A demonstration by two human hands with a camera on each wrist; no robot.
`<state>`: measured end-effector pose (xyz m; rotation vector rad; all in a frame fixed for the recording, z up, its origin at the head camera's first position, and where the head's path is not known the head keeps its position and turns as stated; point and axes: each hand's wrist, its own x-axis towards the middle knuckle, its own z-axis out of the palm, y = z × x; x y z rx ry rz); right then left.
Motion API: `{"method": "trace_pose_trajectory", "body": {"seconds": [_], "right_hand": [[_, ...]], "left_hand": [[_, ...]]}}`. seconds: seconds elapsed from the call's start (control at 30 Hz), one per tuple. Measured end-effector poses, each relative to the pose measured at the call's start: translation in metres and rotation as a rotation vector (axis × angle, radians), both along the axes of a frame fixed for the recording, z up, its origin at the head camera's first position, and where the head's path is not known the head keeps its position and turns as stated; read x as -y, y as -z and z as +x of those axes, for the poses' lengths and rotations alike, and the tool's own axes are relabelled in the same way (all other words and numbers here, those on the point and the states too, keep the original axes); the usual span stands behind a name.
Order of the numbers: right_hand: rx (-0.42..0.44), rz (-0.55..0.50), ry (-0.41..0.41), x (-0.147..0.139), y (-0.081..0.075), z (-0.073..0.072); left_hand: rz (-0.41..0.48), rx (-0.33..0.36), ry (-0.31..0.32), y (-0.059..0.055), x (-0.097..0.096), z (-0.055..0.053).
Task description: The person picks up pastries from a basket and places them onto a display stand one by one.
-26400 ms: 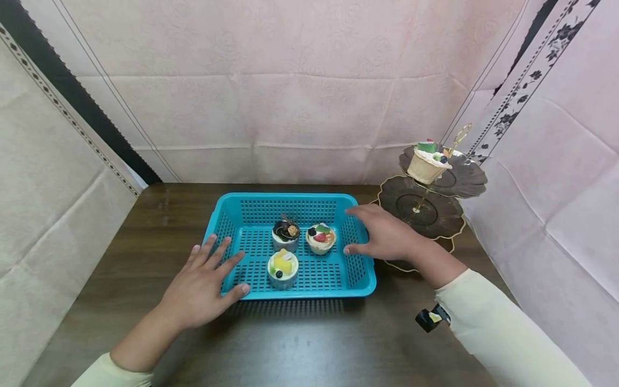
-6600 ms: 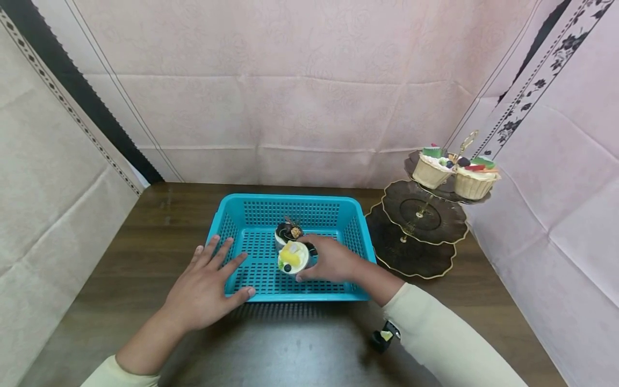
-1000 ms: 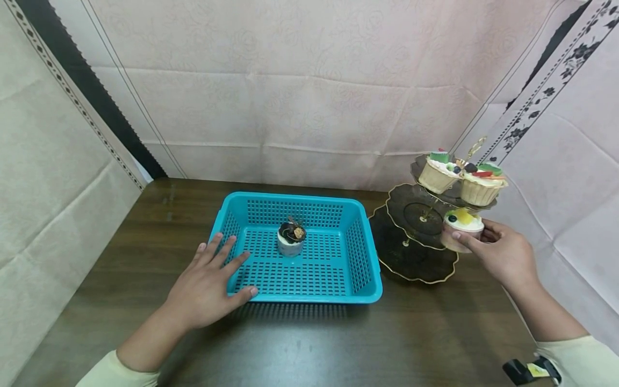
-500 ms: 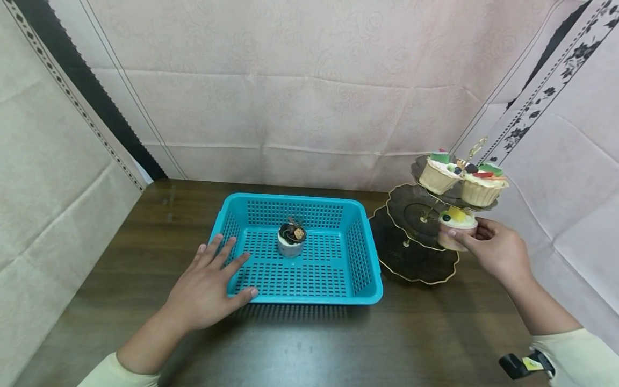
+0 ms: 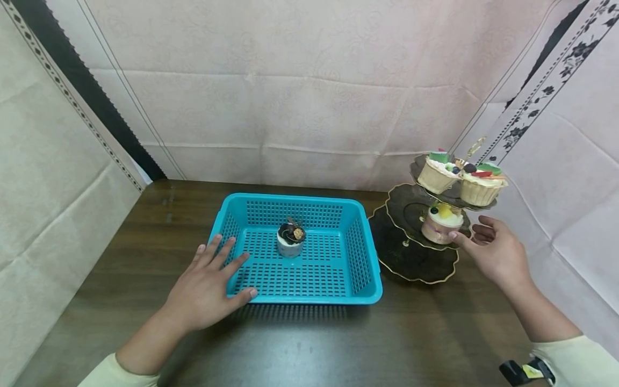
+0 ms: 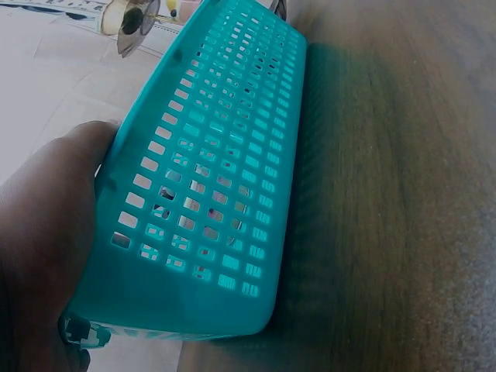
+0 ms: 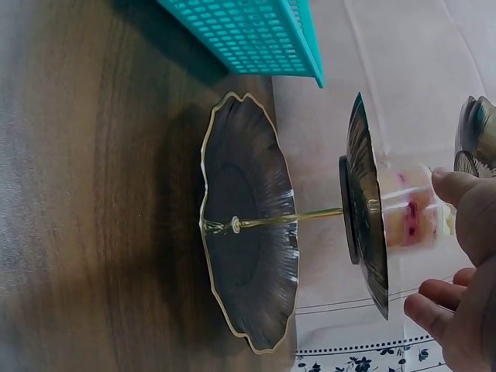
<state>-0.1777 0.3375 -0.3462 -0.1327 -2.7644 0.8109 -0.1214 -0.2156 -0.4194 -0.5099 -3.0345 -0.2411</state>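
Tho see-thru, rnd dessert cup (image 5: 438, 228)

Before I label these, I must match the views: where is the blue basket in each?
Head: blue basket at the centre, just below mid-height.
Left wrist: blue basket slanting from the top edge to lower left, beside the left hand.
Right wrist: blue basket cut off by the top edge, near mid-width.
Shared landmark: the wooden table.

A creased pale cloth (image 5: 309, 113) hangs behind the brown wooden tabletop (image 5: 309, 344), between a black strip (image 5: 94, 91) and a floral border (image 5: 548, 90).
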Motion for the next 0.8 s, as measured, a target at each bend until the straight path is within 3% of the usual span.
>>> {"method": "trace_pose_trajectory", "body": {"seconds": [0.53, 0.7, 0.8], "right_hand": [[-0.11, -0.007, 0.061, 0.018, 0.004, 0.012], [-0.132, -0.019, 0.004, 0.026, 0.003, 0.016], [-0.158, -0.03, -0.079, 0.033, 0.003, 0.017]], "left_hand": [[0.01, -0.004, 0.002, -0.001, 0.0, 0.001], [0.005, -0.001, 0.001, 0.0, 0.0, 0.001], [0.009, -0.007, 0.005, 0.0, 0.0, 0.001]]}}
